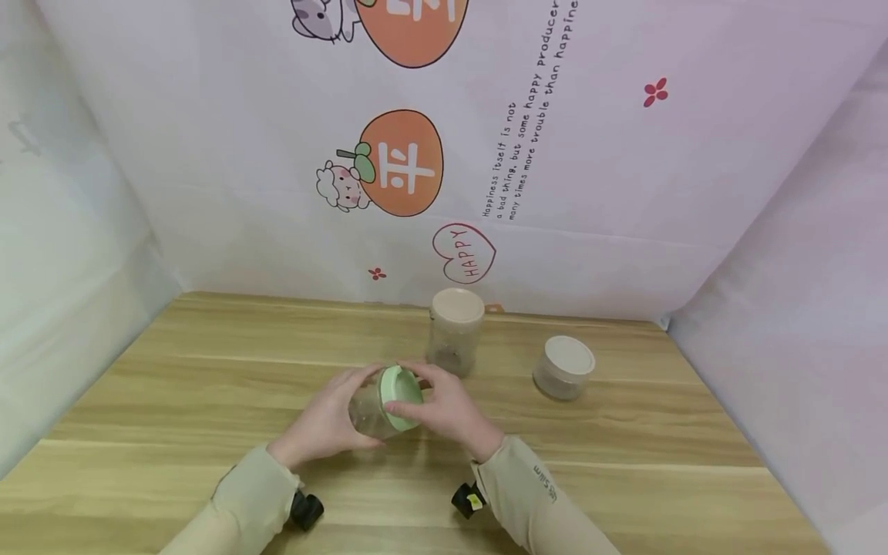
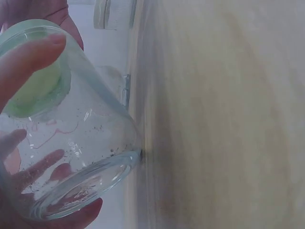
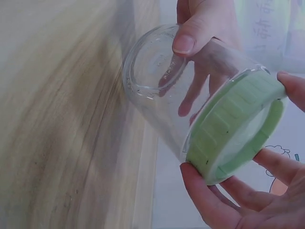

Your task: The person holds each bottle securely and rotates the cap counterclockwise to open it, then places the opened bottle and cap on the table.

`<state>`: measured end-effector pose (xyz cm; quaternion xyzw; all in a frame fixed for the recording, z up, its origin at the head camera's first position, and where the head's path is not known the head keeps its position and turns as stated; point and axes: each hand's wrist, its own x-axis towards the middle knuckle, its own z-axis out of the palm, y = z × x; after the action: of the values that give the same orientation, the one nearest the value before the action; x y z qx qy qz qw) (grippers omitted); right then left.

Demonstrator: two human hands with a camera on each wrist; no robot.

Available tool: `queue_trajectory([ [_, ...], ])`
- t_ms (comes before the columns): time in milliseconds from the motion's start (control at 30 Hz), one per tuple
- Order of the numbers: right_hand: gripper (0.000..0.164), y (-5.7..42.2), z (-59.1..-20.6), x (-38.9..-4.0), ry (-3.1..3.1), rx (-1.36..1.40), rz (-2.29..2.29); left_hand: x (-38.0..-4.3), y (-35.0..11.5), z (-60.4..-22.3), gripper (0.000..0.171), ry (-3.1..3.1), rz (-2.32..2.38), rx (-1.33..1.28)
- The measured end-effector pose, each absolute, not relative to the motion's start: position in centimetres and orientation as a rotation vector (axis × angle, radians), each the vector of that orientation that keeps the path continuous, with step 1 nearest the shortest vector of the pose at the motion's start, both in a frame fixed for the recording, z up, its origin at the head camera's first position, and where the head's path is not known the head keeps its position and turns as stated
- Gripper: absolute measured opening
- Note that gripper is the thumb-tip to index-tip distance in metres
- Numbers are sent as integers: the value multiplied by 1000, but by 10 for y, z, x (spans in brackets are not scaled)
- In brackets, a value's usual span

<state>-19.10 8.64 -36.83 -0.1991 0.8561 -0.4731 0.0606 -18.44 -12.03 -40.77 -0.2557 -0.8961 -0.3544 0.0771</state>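
A clear jar (image 1: 366,410) with a green screw lid (image 1: 401,397) is tilted on its side, its lid facing right. My left hand (image 1: 331,416) grips the jar body, fingers around the far side and thumb on the near side, as the right wrist view shows through the jar wall (image 3: 157,102). My right hand (image 1: 447,405) holds the green lid (image 3: 233,129) by its rim, thumb and fingers spread around the edge. The lid sits on the jar's mouth. In the left wrist view the jar's base edge (image 2: 128,160) is right at the wooden tabletop.
Behind my right hand stands a tall clear jar (image 1: 454,339) with a pale lid. Farther right is a short clear jar (image 1: 563,370) with a white lid. The wooden table (image 1: 229,362) meets a printed white cloth (image 1: 569,254) at its back edge, with white cloth on both sides.
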Motion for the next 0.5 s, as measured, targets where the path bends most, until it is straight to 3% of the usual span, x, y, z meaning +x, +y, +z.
queue_trajectory([
  [500, 69, 91, -369, -189, 2641, -743, -1373, -184, -118, -404, 103, -2705, -981, -748],
])
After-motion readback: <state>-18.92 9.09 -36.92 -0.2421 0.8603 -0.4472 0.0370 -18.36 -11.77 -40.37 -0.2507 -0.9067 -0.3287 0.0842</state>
